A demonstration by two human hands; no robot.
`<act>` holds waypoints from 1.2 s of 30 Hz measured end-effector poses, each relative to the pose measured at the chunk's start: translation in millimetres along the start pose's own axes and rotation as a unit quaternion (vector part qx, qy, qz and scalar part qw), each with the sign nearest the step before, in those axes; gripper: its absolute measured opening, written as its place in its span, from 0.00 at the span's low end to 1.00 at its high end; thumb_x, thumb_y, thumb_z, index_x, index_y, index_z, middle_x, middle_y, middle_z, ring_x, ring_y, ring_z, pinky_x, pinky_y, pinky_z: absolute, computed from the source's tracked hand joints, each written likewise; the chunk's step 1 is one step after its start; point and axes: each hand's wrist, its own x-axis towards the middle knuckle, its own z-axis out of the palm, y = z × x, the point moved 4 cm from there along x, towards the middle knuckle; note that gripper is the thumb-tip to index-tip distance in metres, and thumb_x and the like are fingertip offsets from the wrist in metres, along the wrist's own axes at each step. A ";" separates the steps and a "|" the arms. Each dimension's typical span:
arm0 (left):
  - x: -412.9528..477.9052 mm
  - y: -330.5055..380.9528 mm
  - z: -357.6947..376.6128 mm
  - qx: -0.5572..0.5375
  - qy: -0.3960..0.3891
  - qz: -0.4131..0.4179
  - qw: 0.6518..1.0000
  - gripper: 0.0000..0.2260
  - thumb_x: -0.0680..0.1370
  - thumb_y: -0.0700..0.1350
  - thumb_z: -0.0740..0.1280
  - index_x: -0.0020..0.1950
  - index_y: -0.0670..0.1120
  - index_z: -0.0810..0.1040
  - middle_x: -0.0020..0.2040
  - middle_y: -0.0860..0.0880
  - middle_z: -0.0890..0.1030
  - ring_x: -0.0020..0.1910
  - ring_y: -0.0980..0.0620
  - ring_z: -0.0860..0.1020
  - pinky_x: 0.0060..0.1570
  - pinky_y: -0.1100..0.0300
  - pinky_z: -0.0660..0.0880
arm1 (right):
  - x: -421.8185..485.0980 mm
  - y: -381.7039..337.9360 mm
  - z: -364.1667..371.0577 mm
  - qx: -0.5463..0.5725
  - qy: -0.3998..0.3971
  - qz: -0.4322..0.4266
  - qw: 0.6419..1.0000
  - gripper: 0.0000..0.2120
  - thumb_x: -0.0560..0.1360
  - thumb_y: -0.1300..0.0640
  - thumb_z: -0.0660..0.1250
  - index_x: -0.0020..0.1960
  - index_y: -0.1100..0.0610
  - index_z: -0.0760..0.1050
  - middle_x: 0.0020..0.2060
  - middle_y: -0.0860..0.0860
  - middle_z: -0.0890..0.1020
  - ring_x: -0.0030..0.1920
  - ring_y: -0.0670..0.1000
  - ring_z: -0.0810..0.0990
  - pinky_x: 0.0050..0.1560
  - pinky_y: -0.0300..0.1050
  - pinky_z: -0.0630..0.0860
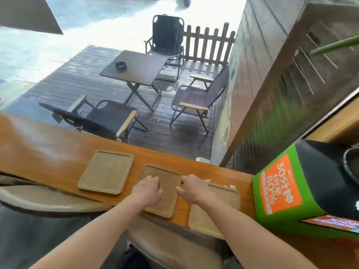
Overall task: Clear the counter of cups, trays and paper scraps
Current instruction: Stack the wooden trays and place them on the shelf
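Note:
Three flat brown trays lie in a row on the wooden counter (48, 152): a left tray (105, 171), a middle tray (169, 183) and a paler right tray (215, 212). My left hand (148, 190) rests on the middle tray with its fingers curled under and nothing visibly in them. My right hand (191, 189) is over the gap between the middle and right trays, thumb and forefinger pinching the middle tray's right edge. Small white paper scraps (232, 186) lie by the right tray's far corner, and another scrap (203, 160) sits at the counter's far edge.
A green, orange and black box (287, 189) stands on the counter just right of the right tray. Brown stool seats (48, 200) sit below the counter's near edge. Beyond the counter is a deck with a folding table (136, 68) and chairs.

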 end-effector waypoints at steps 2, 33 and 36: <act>13.6 -22.7 -7.9 0.002 -0.003 0.008 1.000 0.09 0.77 0.54 0.60 0.50 0.50 0.75 0.54 0.47 0.77 0.54 0.44 0.77 0.53 0.51 0.75 | 18.5 -27.1 5.6 0.017 0.001 0.005 1.000 0.22 0.78 0.40 0.59 0.64 0.54 0.74 0.61 0.54 0.76 0.59 0.57 0.76 0.54 0.54 0.76; 137.3 -321.1 -23.0 -0.011 -0.004 -0.192 0.981 0.28 0.80 0.55 0.62 0.72 0.39 0.60 0.69 0.39 0.65 0.65 0.37 0.67 0.56 0.44 0.72 | 171.5 -230.6 148.9 0.276 0.016 0.268 0.923 0.36 0.78 0.52 0.62 0.79 0.61 0.49 0.74 0.56 0.58 0.70 0.56 0.61 0.67 0.50 0.67; 138.9 -321.4 -19.9 -0.084 -0.007 -0.228 0.970 0.27 0.81 0.55 0.62 0.71 0.36 0.63 0.69 0.38 0.65 0.65 0.36 0.67 0.59 0.44 0.71 | 174.0 -233.8 153.5 0.286 0.019 0.299 0.910 0.26 0.77 0.52 0.63 0.72 0.60 0.63 0.69 0.57 0.64 0.64 0.56 0.66 0.61 0.50 0.70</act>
